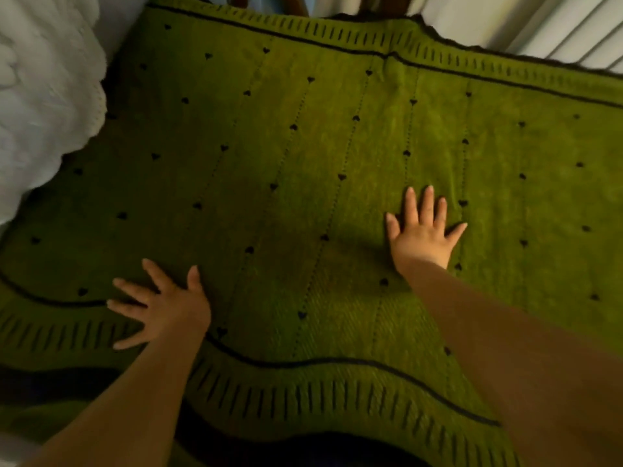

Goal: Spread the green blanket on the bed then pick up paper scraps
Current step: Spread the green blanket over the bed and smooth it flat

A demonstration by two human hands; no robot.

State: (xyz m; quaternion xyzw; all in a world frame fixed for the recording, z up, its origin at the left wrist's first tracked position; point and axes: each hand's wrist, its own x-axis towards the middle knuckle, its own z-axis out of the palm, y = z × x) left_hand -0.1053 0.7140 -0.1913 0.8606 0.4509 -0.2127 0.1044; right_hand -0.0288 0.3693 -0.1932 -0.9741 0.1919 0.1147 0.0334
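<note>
The green blanket, dotted with small black hearts and edged with a black dashed border, lies spread across the bed and fills most of the view. My left hand rests flat on it near the wavy front border, fingers apart. My right hand presses flat on the blanket further in, to the right of centre, fingers spread. Neither hand holds anything. No paper scraps are in view.
A white fluffy pillow or cover lies at the left, overlapping the blanket's edge. White slatted blinds or a wall run behind the far right edge. Dark wooden furniture parts show beyond the far edge.
</note>
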